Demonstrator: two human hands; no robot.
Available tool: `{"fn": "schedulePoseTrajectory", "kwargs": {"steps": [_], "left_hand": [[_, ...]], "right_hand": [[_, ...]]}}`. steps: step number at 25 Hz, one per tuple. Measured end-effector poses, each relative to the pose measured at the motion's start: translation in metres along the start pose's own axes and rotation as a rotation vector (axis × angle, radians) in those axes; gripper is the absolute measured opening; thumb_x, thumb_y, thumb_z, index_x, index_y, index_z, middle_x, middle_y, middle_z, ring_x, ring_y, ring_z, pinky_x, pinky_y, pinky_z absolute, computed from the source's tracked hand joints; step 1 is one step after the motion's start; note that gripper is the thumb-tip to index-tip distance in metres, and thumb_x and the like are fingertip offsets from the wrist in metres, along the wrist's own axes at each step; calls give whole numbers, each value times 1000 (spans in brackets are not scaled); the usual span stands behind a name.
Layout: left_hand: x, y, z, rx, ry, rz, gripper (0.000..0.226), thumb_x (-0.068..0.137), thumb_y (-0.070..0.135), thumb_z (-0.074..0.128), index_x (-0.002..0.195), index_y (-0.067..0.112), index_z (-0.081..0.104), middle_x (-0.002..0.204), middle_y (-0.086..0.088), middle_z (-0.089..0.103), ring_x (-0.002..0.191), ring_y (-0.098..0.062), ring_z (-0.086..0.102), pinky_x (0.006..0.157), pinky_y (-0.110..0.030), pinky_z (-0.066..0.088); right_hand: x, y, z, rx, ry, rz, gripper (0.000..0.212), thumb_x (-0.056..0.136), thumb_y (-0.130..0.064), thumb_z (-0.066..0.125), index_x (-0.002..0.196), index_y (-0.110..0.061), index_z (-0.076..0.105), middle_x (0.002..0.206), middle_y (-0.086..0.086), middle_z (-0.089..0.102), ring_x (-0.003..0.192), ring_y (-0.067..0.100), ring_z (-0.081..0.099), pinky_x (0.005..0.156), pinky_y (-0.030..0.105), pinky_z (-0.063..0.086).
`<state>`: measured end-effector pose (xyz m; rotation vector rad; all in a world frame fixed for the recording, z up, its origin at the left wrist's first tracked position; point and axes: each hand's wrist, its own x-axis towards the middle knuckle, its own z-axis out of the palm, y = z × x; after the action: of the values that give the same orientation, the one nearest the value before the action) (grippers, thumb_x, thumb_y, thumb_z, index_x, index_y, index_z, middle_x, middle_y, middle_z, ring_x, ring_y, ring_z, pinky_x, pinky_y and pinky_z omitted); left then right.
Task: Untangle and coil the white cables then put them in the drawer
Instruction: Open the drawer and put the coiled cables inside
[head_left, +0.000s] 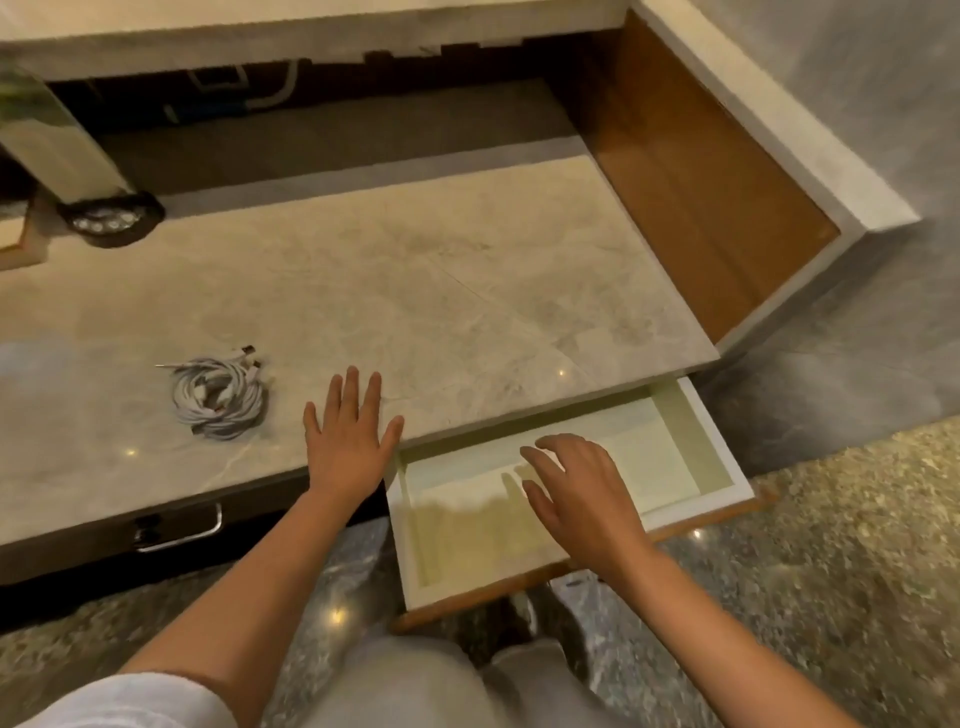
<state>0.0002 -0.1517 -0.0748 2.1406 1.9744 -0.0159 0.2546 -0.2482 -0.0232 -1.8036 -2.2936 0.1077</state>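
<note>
A bundle of white cables (218, 397) lies looped and tangled on the marble counter (441, 291), with plug ends sticking out at its top. My left hand (350, 436) rests flat on the counter's front edge, fingers spread, just right of the bundle and not touching it. The drawer (727, 470) under the counter is pulled out, and its pale interior holds nothing I can see. My right hand (582, 499) hovers over the drawer's inside with fingers apart, holding nothing.
A closed dark drawer with a metal handle (179, 530) sits under the counter at left. A black round base with small lights (109, 221) stands at the counter's far left. A brown wooden side panel (701, 208) bounds the right. My legs are below on the speckled floor.
</note>
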Motion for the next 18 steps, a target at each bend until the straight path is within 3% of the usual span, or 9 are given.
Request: {"fn": "schedulePoseTrajectory", "kwargs": {"steps": [6, 8, 12, 14, 18], "left_hand": [[-2, -6, -2, -16, 59, 4, 78, 79, 70, -11, 146, 30, -1, 154, 3, -5, 145, -19, -2, 114, -40, -3], [-9, -11, -1, -12, 62, -28, 72, 83, 68, -6, 145, 31, -1, 154, 4, -3, 145, -19, 1, 112, -36, -6], [-19, -11, 3, -20, 142, -75, 58, 93, 58, 20, 144, 32, 28, 153, -3, 28, 140, -24, 27, 111, -42, 10], [-18, -11, 6, -48, 167, -105, 55, 92, 56, 29, 142, 34, 31, 152, -2, 31, 140, -22, 28, 110, -45, 12], [-17, -12, 10, -65, 168, -114, 55, 92, 57, 29, 143, 36, 27, 151, -4, 34, 141, -21, 23, 111, -46, 8]], "right_hand": [[125, 5, -1, 62, -39, -274, 31, 86, -27, 56, 114, -15, 63, 112, 10, 66, 103, 28, 61, 88, 39, 48], [164, -2, 1, 76, -60, -390, 34, 86, -29, 50, 115, -15, 63, 112, 10, 66, 102, 29, 61, 87, 39, 47], [230, -37, 10, 165, -149, -578, 36, 88, -25, 53, 121, -13, 60, 120, 11, 63, 110, 32, 58, 92, 41, 44], [252, -68, 19, 204, -146, -723, 38, 86, -24, 57, 122, -12, 59, 122, 13, 63, 112, 32, 58, 92, 43, 46], [281, -133, 43, 239, -120, -1128, 52, 77, -16, 72, 126, -7, 55, 129, 14, 59, 120, 31, 55, 95, 41, 46]]}}
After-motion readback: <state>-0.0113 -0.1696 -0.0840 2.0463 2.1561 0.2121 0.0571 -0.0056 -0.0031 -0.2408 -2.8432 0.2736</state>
